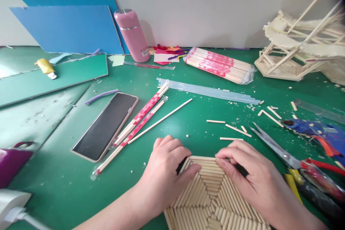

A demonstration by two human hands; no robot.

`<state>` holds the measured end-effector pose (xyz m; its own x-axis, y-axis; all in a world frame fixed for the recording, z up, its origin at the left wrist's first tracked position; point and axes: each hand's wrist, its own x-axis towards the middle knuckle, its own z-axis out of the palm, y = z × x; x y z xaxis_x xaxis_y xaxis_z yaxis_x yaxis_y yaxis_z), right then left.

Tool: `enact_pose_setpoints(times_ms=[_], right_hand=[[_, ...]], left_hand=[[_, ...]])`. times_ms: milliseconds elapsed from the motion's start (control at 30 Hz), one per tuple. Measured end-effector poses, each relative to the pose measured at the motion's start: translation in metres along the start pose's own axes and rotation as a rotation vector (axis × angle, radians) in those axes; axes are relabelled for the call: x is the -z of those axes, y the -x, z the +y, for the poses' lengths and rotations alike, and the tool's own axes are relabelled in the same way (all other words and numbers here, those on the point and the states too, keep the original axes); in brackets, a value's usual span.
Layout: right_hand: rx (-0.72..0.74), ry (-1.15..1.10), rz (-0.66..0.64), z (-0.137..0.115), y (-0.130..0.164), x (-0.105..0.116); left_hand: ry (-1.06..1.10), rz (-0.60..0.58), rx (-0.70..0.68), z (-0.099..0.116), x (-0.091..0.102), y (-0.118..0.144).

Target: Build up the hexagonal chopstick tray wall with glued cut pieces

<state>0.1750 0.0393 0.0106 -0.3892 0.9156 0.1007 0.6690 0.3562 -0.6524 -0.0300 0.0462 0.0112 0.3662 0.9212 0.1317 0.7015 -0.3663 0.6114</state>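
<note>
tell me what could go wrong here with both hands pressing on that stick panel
1. The left hand and right hand press on the far edge of the hexagonal stick panel; uneven pressure might shift a strip out of line.
2. The open scissors lie just beside the right hand, so a sideways move could catch the blades.
3. Loose stick offcuts nearby could get knocked about.

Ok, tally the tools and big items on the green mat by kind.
Phone: 1
Pink bottle: 1
Scissors: 1
Glue gun: 1
Wrapped chopstick bundle: 1
Hexagon stick panel under left hand and right hand: 1
Total: 6
</note>
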Motion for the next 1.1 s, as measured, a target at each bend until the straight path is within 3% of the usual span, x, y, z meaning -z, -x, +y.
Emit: enact_pose_setpoints(times_ms=[1100], right_hand=[[-0.024, 0.007, 0.002, -0.0015, -0.0015, -0.0022]], left_hand=[[0.037, -0.049, -0.007, 0.0009, 0.0016, -0.0020]])
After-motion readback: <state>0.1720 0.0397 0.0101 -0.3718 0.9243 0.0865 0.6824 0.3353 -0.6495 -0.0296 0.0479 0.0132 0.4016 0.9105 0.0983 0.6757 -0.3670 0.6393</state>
